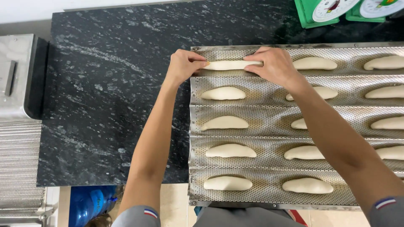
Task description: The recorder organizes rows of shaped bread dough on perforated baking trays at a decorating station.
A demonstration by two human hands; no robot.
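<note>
- In the far channel of the perforated metal tray (269, 111), at its left end, lies a long dough piece (229, 65), stretched straight along the groove.
- The left hand (183, 65) grips the left tip of that dough piece, fingers curled over it from the tray's outer edge.
- The right hand (275, 65) covers the right end of the same piece, fingertips pressed down on it; the dough spans the gap between the two hands.
- Both hands are thus closed on the one piece, neither released.
- The tray sits on a black speckled bench (113, 96), its near edge overhanging the bench front.
- Other shaped dough pieces (223, 93) lie in the remaining channels, set in columns, each apart from its neighbours; the right forearm crosses over some of them.
- Two green scales (332, 10) stand at the far bench edge, behind the tray.
- A metal machine (17, 80) stands to the left of the bench.
</note>
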